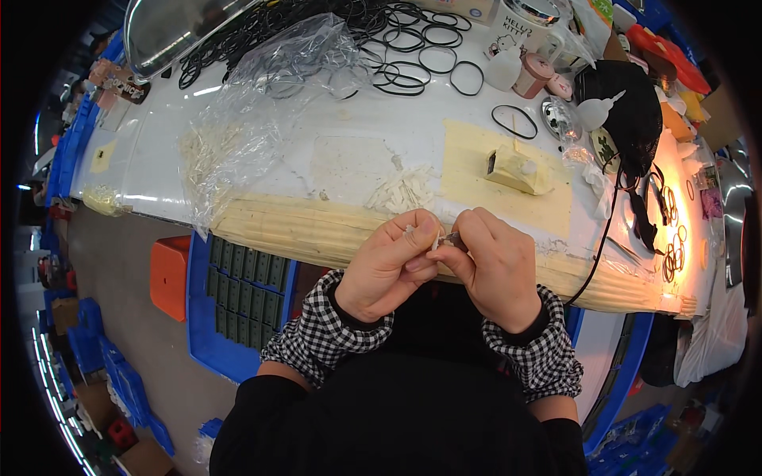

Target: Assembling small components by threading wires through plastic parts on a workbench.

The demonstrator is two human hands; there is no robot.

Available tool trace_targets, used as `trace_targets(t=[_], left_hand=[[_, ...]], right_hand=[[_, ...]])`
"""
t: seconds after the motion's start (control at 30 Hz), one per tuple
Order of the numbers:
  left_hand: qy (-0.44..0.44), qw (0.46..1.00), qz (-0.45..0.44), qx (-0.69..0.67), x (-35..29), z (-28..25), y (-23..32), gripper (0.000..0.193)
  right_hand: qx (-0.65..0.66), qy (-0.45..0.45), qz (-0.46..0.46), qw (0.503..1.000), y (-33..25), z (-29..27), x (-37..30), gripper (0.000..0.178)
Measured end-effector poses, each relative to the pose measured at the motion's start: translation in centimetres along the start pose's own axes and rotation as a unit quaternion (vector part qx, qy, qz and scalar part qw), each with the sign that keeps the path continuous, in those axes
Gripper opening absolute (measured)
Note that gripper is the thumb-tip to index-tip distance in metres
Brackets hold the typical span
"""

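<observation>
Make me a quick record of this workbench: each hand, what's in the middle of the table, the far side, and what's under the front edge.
Left hand: fingers pinched around a pale bit
Right hand: fingers closed on a small dark item, mostly hidden, kind unclear
Table middle: pale scraps; yellow block on a yellow sheet
Far side: black loops; clear plastic bag
Under front edge: blue tray holding dark green bars

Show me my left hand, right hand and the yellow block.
Left hand [386, 268]: head view, middle of the hand.
Right hand [503, 266]: head view, back of the hand.
Yellow block [514, 170]: head view, near its middle.
</observation>
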State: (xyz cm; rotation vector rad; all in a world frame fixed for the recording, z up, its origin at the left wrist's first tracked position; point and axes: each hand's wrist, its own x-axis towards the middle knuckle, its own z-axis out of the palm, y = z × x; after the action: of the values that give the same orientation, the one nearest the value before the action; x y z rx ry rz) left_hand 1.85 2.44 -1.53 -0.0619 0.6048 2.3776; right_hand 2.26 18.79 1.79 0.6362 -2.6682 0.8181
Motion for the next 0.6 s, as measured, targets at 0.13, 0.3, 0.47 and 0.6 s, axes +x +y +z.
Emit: trace_targets(t=[0.13, 0.3, 0.47, 0.6], left_hand=[[0.001, 1.0, -0.001, 0.003, 0.0, 0.1, 0.1, 0.016], [0.044, 0.997, 0.043, 0.055, 0.0, 0.8, 0.1, 0.017], [0.075, 0.984, 0.119, 0.112, 0.1, 0.5, 0.3, 0.015], [0.109, 0.977, 0.141, 0.118, 0.1, 0.9, 0.3, 0.012]], right_hand=[[0.002, -0.009, -0.004, 1.0, 0.0, 0.0, -0.1, 0.036], [0.025, -0.017, 0.013, 0.999, 0.6, -0.4, -0.3, 0.032], [-0.062, -0.014, 0.055, 0.996, 2.0, 0.0, -1.6, 0.015], [-0.087, -0.011, 0.051, 0.995, 2.5, 0.4, -2.5, 0.024]])
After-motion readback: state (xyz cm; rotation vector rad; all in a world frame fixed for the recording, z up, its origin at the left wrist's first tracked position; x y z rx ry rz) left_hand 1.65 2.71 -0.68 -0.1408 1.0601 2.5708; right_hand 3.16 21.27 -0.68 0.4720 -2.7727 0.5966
